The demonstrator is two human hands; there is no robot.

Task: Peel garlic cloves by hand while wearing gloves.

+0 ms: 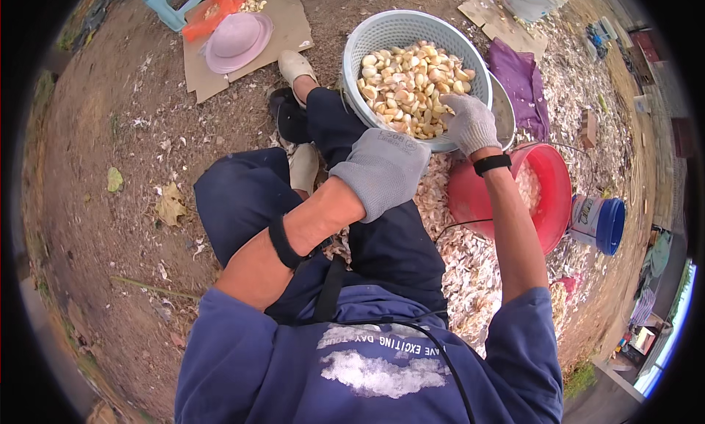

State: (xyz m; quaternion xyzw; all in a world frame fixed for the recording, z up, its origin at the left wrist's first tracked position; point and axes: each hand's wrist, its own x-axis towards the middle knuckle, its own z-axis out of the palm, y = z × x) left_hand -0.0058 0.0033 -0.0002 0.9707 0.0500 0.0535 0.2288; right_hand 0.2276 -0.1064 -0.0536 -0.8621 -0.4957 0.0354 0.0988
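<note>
Peeled garlic cloves (413, 88) fill a pale grey perforated plastic basket (357, 55) in front of my knees. My left hand (388, 168), in a grey coated work glove, is at the basket's near rim with its back toward me. The glove hides its fingers and anything they might hold. Over the right side of the rim is my right hand (471, 121) in a whitish knit glove. One of its fingers points left over the cloves, and the rest are largely hidden from me.
A red bucket (479, 190) lies tilted beside my right arm, with pale cloves inside. Near it are a blue-rimmed pail (592, 223), a purple cloth (520, 85) and a brick (588, 128). Garlic skins (468, 286) litter the ground. A pink hat (239, 41) rests on cardboard (286, 25).
</note>
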